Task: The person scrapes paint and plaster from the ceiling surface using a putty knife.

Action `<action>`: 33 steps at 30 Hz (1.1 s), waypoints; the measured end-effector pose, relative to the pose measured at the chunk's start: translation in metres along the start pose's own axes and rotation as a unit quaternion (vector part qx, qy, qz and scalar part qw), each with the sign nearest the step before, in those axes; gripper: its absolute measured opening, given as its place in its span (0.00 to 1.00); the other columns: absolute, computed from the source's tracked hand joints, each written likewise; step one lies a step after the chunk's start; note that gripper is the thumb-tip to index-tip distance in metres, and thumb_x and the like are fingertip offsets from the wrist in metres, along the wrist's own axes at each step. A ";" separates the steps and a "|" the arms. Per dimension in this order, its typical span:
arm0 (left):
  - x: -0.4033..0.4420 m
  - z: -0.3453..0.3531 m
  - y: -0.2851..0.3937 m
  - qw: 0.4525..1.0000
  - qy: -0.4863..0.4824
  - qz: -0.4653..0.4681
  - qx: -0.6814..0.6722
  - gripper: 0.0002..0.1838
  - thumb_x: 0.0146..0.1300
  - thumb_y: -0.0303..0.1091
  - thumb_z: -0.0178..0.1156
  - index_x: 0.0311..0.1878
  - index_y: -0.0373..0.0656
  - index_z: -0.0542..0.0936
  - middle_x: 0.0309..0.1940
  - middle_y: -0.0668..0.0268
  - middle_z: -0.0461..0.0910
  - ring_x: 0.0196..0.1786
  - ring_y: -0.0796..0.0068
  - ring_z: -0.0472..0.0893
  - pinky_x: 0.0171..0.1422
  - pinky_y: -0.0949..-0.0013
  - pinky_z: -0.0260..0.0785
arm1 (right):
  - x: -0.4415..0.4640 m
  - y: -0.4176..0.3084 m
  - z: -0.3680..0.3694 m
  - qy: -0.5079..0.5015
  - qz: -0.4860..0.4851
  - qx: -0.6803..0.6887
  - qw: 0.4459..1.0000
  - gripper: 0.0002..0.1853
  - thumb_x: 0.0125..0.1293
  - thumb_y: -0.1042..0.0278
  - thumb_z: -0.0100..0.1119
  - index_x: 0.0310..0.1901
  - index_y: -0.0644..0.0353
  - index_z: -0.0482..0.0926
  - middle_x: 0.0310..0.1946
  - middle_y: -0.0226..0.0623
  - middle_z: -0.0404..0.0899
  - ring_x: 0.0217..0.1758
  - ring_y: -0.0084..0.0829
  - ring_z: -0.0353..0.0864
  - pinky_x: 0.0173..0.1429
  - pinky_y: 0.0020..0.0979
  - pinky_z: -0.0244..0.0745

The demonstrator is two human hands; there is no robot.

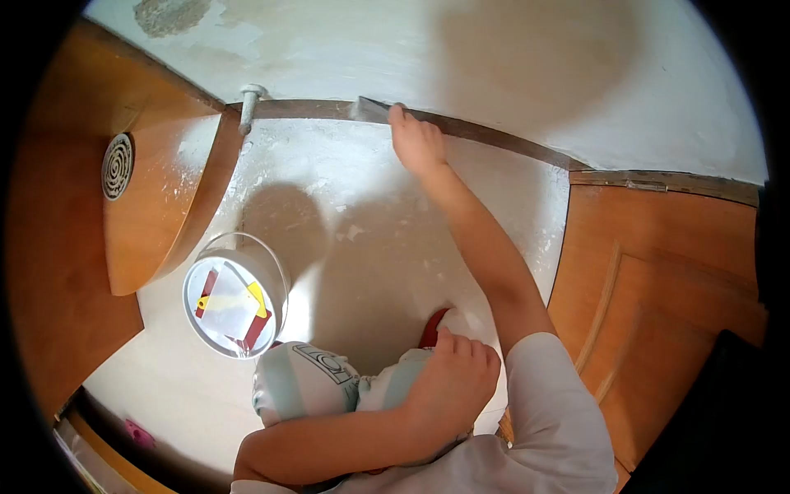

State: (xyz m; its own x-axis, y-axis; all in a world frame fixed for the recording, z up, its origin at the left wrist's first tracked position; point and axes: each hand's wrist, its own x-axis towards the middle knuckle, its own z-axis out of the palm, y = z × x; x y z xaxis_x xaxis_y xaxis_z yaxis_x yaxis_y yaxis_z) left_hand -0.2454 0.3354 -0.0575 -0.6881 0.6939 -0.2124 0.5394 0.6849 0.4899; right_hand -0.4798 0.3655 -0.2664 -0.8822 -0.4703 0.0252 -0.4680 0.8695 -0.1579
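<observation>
My right hand (418,144) reaches out along the base of the wall, closed around a putty knife (372,109). Its thin blade lies against the dark brown baseboard (481,132), and the handle is mostly hidden in my fingers. My left hand (455,375) rests over my bent knee with nothing visible in it; its fingers drape loosely downward. A white bucket (276,272) with a wire handle stands left of my legs. On its lid lie a flat scraper with a yellow handle (259,300) and dark red pieces.
White dust and flakes lie on the pale floor (354,214) near the wall (346,49). A short white pipe (249,107) sticks out at the left corner. An orange wooden cabinet (164,198) with a round vent stands left, a wooden door panel (658,288) right.
</observation>
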 end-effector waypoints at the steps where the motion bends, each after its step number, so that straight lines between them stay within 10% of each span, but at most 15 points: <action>1: -0.001 0.001 -0.001 1.000 -0.006 0.006 -0.012 0.26 0.51 0.47 0.59 0.45 0.35 0.73 0.30 0.61 0.74 0.36 0.67 0.73 0.51 0.61 0.64 | 0.003 -0.002 0.000 0.016 -0.015 0.001 1.000 0.07 0.59 0.71 0.42 0.38 0.61 0.65 0.27 0.45 0.77 0.28 0.44 0.80 0.31 0.44 0.74; 8: -0.003 -0.001 -0.006 0.999 0.021 -0.024 0.034 0.25 0.51 0.47 0.58 0.45 0.35 0.74 0.30 0.61 0.74 0.36 0.67 0.73 0.52 0.61 0.62 | 0.003 -0.004 -0.017 -0.104 0.008 0.008 0.995 0.12 0.60 0.71 0.39 0.45 0.62 0.64 0.34 0.47 0.77 0.34 0.48 0.79 0.36 0.45 0.73; 23: 0.003 -0.005 -0.005 0.998 -0.039 -0.002 -0.046 0.25 0.54 0.48 0.56 0.45 0.34 0.72 0.35 0.56 0.75 0.42 0.62 0.74 0.54 0.58 0.62 | 0.005 -0.028 0.000 -0.031 0.039 0.026 0.998 0.05 0.60 0.71 0.40 0.36 0.61 0.64 0.29 0.48 0.78 0.29 0.50 0.79 0.33 0.46 0.73; 33: 0.001 -0.017 -0.006 0.990 -0.131 0.002 -0.060 0.24 0.55 0.47 0.54 0.44 0.33 0.74 0.33 0.57 0.75 0.42 0.61 0.73 0.55 0.56 0.61 | 0.055 -0.089 0.008 0.051 -0.143 0.037 0.988 0.07 0.59 0.71 0.43 0.38 0.63 0.66 0.24 0.46 0.77 0.25 0.44 0.80 0.28 0.41 0.75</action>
State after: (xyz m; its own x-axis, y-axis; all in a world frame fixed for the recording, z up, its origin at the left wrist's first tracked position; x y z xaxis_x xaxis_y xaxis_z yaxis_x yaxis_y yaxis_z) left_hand -0.2576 0.3278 -0.0460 -0.5279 0.7410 -0.4150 0.4698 0.6618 0.5842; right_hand -0.4862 0.2615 -0.2592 -0.7167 -0.6741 0.1788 -0.6973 0.6879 -0.2016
